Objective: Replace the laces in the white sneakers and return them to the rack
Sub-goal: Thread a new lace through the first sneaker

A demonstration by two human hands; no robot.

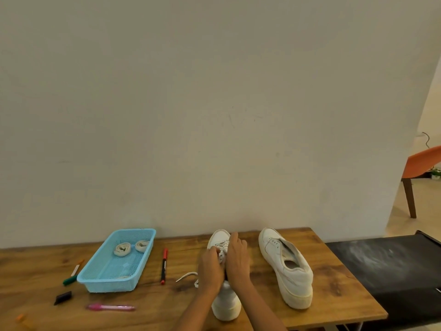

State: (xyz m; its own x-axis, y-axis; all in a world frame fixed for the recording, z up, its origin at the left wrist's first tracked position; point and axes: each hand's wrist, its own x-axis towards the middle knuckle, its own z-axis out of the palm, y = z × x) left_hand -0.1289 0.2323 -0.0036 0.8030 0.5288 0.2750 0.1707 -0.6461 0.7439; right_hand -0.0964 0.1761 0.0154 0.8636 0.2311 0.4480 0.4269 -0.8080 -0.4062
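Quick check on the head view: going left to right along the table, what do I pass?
Green marker → blue basket holding two rolled laces → red-capped marker → loose lace end → left hand and right hand on the laced sneaker → unlaced sneaker → black surface.
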